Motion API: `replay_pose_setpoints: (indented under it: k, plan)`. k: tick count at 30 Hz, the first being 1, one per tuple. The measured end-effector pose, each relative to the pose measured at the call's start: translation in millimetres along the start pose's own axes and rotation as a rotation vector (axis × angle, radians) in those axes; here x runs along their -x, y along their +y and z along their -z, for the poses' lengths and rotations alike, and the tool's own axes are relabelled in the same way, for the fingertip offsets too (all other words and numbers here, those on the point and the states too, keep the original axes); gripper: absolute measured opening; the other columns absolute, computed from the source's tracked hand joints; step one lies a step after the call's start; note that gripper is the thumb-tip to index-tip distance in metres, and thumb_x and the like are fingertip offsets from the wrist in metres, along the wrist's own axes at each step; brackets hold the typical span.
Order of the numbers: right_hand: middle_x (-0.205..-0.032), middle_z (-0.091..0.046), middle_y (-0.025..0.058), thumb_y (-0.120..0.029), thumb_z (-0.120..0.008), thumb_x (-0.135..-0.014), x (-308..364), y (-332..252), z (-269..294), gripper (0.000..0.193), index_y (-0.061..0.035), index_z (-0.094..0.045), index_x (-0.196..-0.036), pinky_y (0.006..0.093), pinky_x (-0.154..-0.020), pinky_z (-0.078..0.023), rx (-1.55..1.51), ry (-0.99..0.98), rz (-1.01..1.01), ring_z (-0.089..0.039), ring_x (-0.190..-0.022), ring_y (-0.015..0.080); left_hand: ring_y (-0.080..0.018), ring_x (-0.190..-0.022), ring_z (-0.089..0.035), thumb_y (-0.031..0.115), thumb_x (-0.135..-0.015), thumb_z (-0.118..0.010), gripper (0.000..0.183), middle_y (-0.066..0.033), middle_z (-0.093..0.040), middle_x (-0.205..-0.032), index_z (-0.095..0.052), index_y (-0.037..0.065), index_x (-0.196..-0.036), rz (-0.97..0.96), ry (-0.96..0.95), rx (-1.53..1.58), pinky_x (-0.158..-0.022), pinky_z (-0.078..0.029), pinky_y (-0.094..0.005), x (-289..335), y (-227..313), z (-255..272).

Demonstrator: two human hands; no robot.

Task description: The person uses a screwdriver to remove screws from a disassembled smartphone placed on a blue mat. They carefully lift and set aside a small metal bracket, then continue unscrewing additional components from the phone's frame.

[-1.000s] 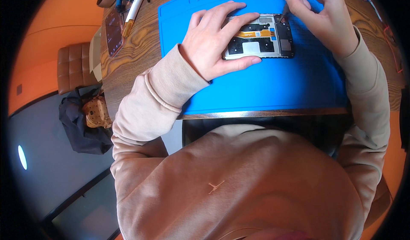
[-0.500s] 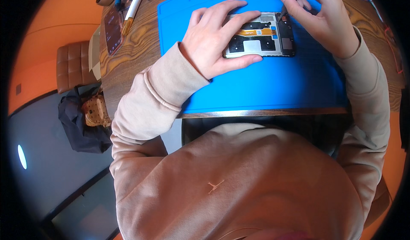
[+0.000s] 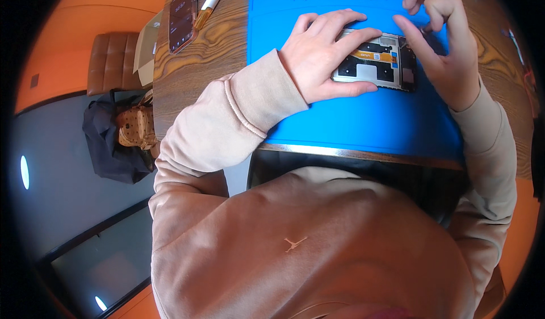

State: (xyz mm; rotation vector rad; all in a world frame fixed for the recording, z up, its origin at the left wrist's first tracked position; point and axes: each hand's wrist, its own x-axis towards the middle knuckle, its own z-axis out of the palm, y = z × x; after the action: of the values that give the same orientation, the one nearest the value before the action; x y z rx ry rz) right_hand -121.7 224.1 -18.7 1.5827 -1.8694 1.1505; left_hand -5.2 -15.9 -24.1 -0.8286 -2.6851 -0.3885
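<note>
On the blue mat (image 3: 363,123), the left hand (image 3: 322,56) rests at ten o'clock, fingers spread, and the right hand (image 3: 448,46) hovers at two, thumb apart, grip unclear; the opened phone (image 3: 380,69) lies central, partly beneath the left. Light edge pressure, off the orange ribbon (image 3: 367,54), should steady it.

Digits on phone (image 3: 182,28), lettering on ribbon (image 3: 365,55)

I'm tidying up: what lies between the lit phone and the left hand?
In the head view: a white-handled brush, wooden tabletop, then blue mat before the left hand.
</note>
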Motion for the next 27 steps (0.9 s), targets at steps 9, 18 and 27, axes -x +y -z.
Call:
replay_pose_setpoints:
  k: [9, 18, 27]
  plan:
    - [-0.101, -0.048, 0.0157, 0.014, -0.054, -0.069, -22.8, -34.0, 6.8, 0.041, -0.0082, -0.034, -0.098, 0.0314, -0.089, -0.042, -0.004, -0.080, -0.160, -0.048, -0.089, 0.0245, -0.0351, -0.122, -0.055, 0.064, -0.082, -0.073, 0.080, -0.0179, -0.052, -0.143, -0.056, 0.018, -0.145, -0.005, 0.000, -0.007, -0.106, -0.035, -0.0454, 1.3, -1.2, -1.3]
    - [-0.101, -0.048, 0.0152, 0.012, -0.059, -0.073, -17.5, -16.3, -3.7, 0.039, -0.0073, -0.036, -0.099, 0.0317, -0.089, -0.042, -0.022, 0.027, -0.058, -0.049, -0.090, 0.0254, -0.0341, -0.123, -0.055, 0.061, -0.083, -0.074, 0.077, -0.0166, -0.052, -0.145, -0.056, 0.019, -0.145, -0.004, 0.007, -0.001, -0.106, -0.035, -0.0448, 0.6, 0.3, -0.3]
    - [-0.100, -0.049, 0.0134, 0.012, -0.055, -0.072, -23.5, -13.0, 17.1, 0.037, -0.0062, -0.039, -0.100, 0.0318, -0.090, -0.044, -0.089, -0.085, -0.105, -0.051, -0.091, 0.0247, -0.0316, -0.124, -0.056, 0.060, -0.083, -0.075, 0.077, -0.0138, -0.051, -0.148, -0.056, 0.017, -0.145, 0.003, -0.022, -0.023, -0.106, -0.036, -0.0457, -0.8, 2.5, 2.8]
